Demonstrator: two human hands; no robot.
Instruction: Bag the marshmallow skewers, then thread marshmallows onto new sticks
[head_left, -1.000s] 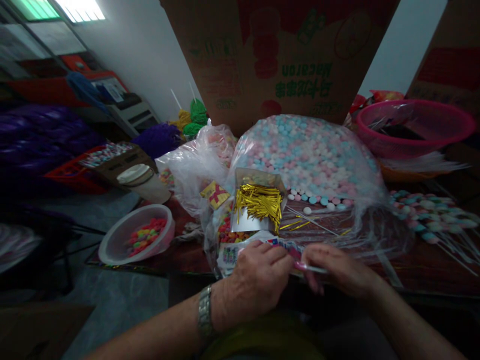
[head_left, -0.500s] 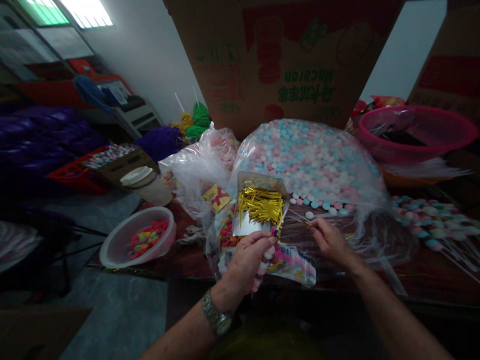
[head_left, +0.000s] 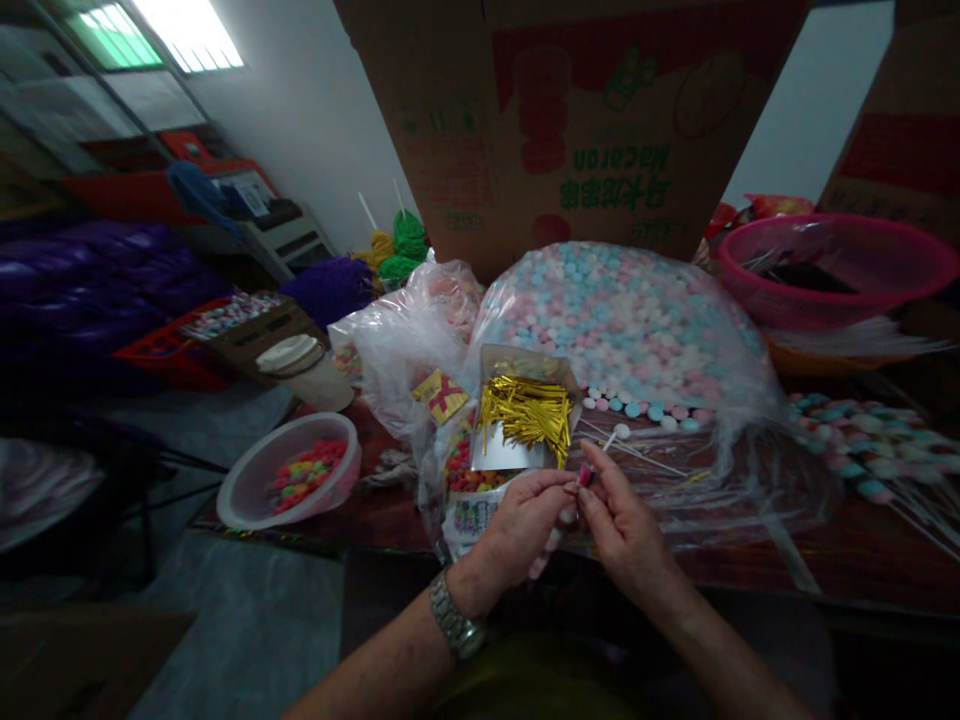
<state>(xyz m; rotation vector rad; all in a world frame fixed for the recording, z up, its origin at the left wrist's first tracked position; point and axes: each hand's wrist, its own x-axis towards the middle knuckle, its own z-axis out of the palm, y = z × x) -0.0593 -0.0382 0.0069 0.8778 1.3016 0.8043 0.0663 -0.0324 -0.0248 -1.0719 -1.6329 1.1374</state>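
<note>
My left hand (head_left: 525, 520) is closed around a slim clear candy bag (head_left: 551, 550) with pale pink and white pieces inside. Its gathered, pink and purple printed top (head_left: 585, 474) pokes out between my fingers. My right hand (head_left: 626, 515) meets it there, thumb and fingers pinched at the neck of the bag; the thin gold twist tie they hold is mostly hidden. Just beyond both hands lies an open box (head_left: 495, 448) heaped with gold twist ties (head_left: 525, 412). White sticks (head_left: 645, 458) rest on the table to its right.
Behind the box bulges a big clear bag of pastel candies (head_left: 615, 320). A white bowl of gummy candies (head_left: 232, 495) sits left, a pink basin (head_left: 840, 310) right. Candy skewers (head_left: 870, 440) lie at the right, and a Macaron carton (head_left: 600, 110) stands at the back.
My right hand has moved left from beside the box, bringing the gold twist tie to the neck of the bag in my left hand. My left hand has shifted slightly right.
</note>
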